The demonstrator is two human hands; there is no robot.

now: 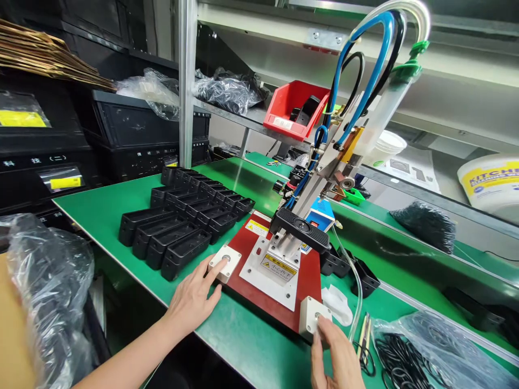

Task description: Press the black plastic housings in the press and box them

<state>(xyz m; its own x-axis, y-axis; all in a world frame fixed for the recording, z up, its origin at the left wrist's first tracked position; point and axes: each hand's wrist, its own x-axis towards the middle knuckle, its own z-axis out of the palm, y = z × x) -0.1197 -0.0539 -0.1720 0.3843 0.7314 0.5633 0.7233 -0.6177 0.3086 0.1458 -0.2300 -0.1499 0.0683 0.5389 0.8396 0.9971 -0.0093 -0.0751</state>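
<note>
White button boxes (pixel 224 263) lie under both hands' fingers (pixel 220 266), slightly spread, pressing without gripping anything

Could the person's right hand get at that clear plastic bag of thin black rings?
Probably yes: the right hand, at the square white button box, is near the clear plastic bag, with just slim tan sticks and some black rings lying low between.

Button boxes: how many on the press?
2. One box is at the near left corner of the red base, with the left hand on it; the other is at the near right corner, with the right hand on it.
</note>
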